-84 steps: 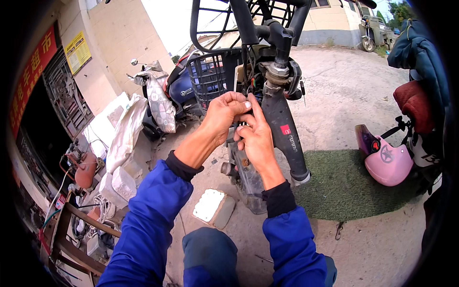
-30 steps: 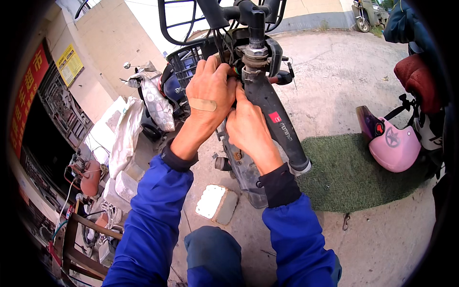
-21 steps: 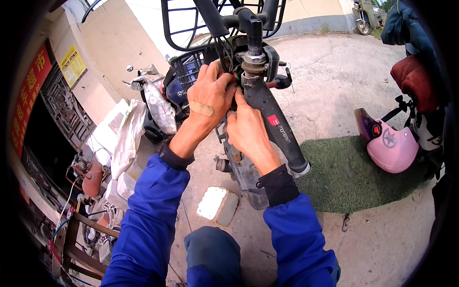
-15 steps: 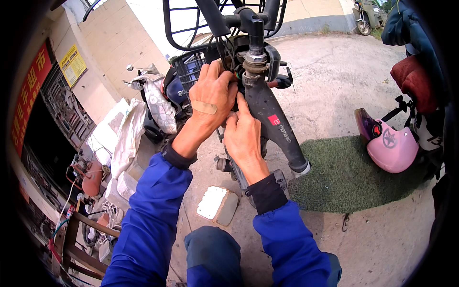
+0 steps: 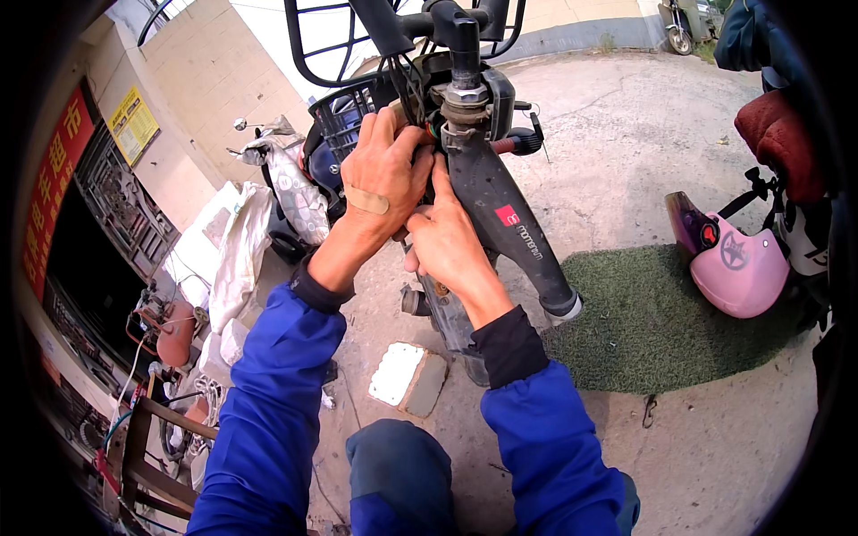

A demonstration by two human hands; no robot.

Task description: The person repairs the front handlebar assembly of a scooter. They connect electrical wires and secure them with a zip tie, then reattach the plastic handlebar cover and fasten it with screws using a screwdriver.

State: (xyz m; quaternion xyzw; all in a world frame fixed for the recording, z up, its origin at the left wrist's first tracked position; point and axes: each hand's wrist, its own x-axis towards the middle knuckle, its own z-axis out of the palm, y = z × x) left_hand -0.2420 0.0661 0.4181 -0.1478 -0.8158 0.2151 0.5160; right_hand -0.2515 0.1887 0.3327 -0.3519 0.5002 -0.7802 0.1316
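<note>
A dark electric bike stands before me, with its thick black frame tube [image 5: 509, 210] slanting down from the steering head [image 5: 465, 116]. Black cables [image 5: 408, 85] drop from the handlebar beside that head. Up against them, my left hand [image 5: 384, 170] has its fingers bent in a closed grip; a tan plaster crosses its back near the wrist. What its fingertips pinch is hidden behind the hand. Just below, my right hand [image 5: 447, 246] stretches its index finger up along the tube to the same spot. Its other fingers are curled in, and anything inside them is out of sight.
A wire basket [image 5: 317, 45] tops the bike's front. Below my hands lies a white-faced block [image 5: 407, 380]. Green matting [image 5: 661, 330] covers the footboard at right, beside a pink helmet [image 5: 737, 268]. Parked scooters, sacks [image 5: 237, 241] and a red tank [image 5: 175, 332] line the left.
The bike's front and both hands sit slightly further left in view. My right hand has turned a little, with its lower fingers curled more; my left keeps its grip by the cables.
</note>
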